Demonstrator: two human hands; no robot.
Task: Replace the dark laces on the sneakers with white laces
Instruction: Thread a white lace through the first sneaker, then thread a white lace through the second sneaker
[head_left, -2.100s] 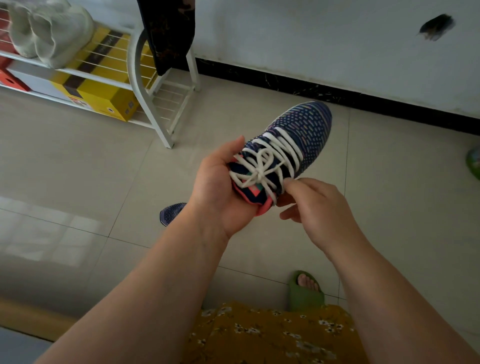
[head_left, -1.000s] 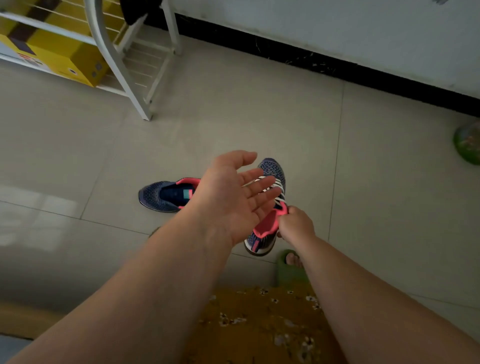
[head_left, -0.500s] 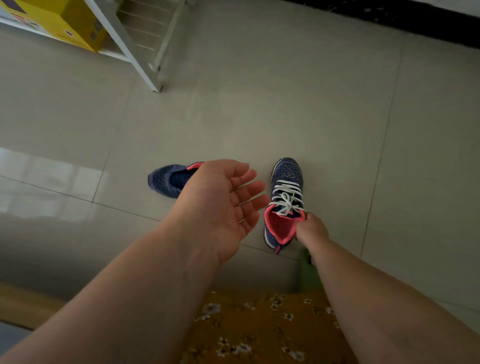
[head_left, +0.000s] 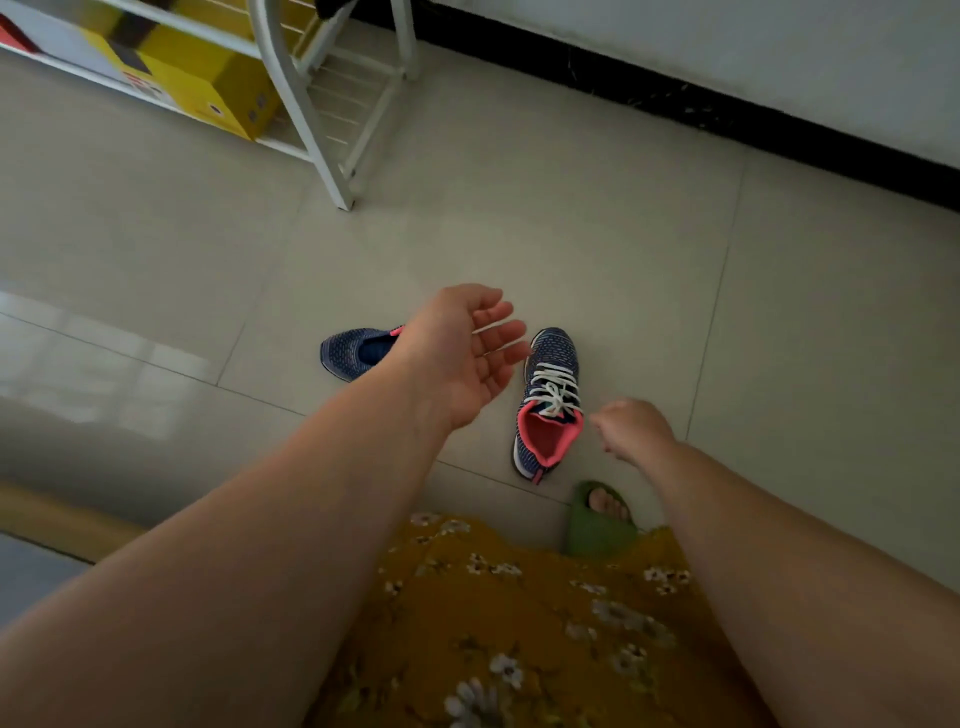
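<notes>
From the head camera I look down over both forearms at a pale tiled floor (head_left: 597, 234). The laced sneaker (head_left: 549, 400), navy knit with a pink lining, stands upright on the tiles, toe pointing away from me. White laces (head_left: 557, 387) run through its eyelets and are tied in a bow over the tongue. My left hand (head_left: 462, 353) hangs above the floor just left of that shoe, palm turned up and inward, fingers straight and slightly spread, holding nothing. My right hand (head_left: 631, 428) sits just right of the shoe's pink collar, close to it but not touching as far as I can see; its fingers are loosely curled with nothing between them, though the hand is a little blurred.

The second sneaker (head_left: 356, 353) lies on the floor to the left, partly hidden behind my left wrist; I see its navy toe and a strip of pink collar, and I cannot tell whether it carries any lace.

Near the bottom edge are a mustard floral skirt (head_left: 519, 623) and a foot in a green slipper (head_left: 597, 519). At top left, a white shoe rack (head_left: 306, 104) holds a yellow box (head_left: 202, 78). A black skirting board (head_left: 675, 109) runs along the wall.
</notes>
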